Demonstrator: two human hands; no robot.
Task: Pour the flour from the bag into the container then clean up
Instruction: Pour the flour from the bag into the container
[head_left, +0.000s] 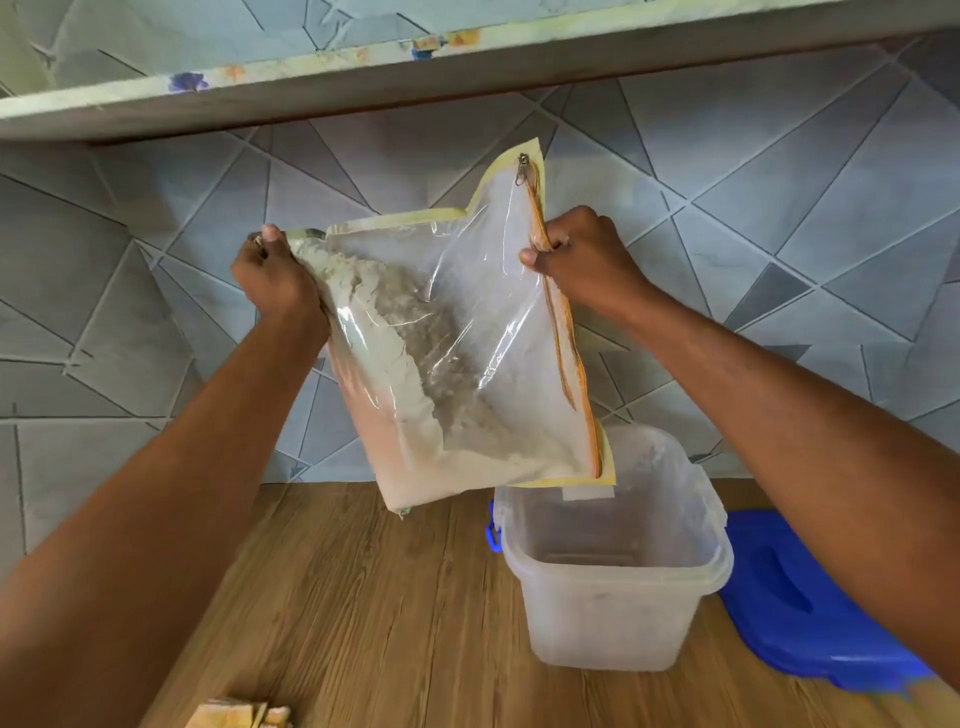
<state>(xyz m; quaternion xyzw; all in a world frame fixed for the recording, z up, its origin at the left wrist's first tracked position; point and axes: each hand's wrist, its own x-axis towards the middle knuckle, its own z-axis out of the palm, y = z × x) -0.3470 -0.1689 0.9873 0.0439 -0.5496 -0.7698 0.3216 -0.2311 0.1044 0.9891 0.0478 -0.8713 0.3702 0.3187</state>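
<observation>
Above the container (613, 566), both hands pinch the bag (447, 353): left hand (275, 280) a corner, right hand (576, 260) the zipper edge; its low mouth overhangs only the rim, so flour (415, 374) may spill.

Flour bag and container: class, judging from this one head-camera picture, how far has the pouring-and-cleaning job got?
Done: the blue lid lies off beside the open container. In hand: the left hand and right hand hold the flour bag tilted above the container, its flour mostly inside; the container looks nearly empty. Left: pouring, then cleaning up.
</observation>
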